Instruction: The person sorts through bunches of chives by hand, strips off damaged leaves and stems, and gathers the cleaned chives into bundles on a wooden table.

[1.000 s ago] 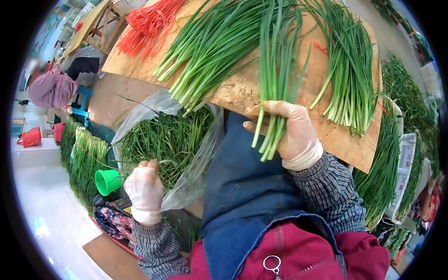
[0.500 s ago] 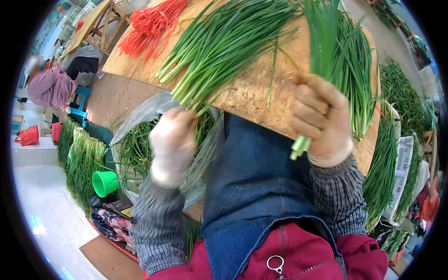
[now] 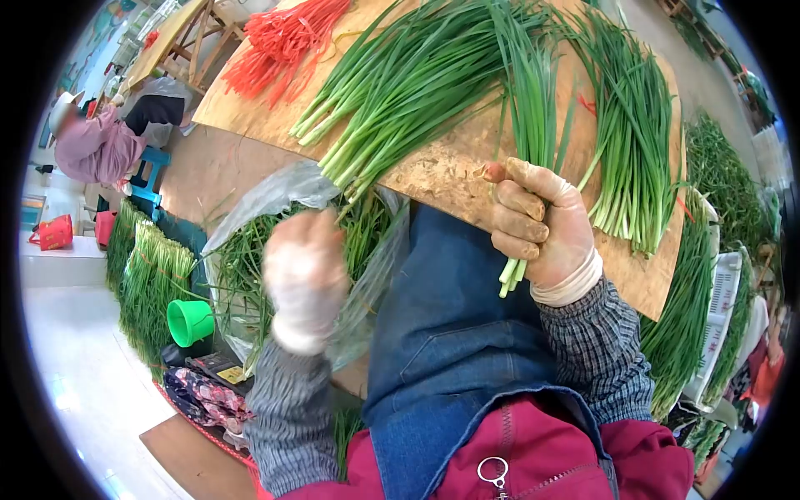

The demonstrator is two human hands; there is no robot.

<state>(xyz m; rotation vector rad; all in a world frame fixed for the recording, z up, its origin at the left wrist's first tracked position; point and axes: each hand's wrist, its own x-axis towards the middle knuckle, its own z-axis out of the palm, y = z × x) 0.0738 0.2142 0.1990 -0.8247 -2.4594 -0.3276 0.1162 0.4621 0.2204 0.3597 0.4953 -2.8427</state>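
- Red bag (image 3: 53, 233), 1: at 9 o'clock, far edge of the view.
- Seated person (image 3: 100, 146), 1: at 10 o'clock, mauve top, pale hat, dark trousers, beside 1 blue stool (image 3: 153, 158).
- Standing bundles of garlic chives (image 3: 154, 283), at least 2: near 9 o'clock, pale ends uppermost.
- Green bucket (image 3: 190, 322), 1: between 8 and 9 o'clock, tilted, just beside the bundles.
- Clear plastic bag (image 3: 283, 185), 1: between 9 and 11 o'clock, spread open around loose green leaves, uncounted.
- Red ties (image 3: 279, 54), 1 heap, too many to count: at 11 o'clock, on the table board.
- Left hand (image 3: 306, 271), gloved, 1: near 9 o'clock, close to centre, over the bag of leaves. Blurred; whether the fingers pinch anything, cannot tell.
- Loose heap of garlic chives (image 3: 417, 108), 1: at 12 o'clock, pale ends toward 11.
- Wooden table board (image 3: 446, 162), 1: spanning 11 to 3 o'clock.
- Held bunch of garlic chives (image 3: 535, 117), 1: between 1 and 2 o'clock, leaves above the fist, cut ends below.
- Right hand (image 3: 540, 223), gloved, 1: just above 3 o'clock, fingers curled firmly about the held bunch, at the board's near edge.
- Laid bundle of garlic chives (image 3: 635, 150), 1: at 2 o'clock, on the board.
- White crate (image 3: 718, 312), 1: between 3 and 4 o'clock, beyond the board.
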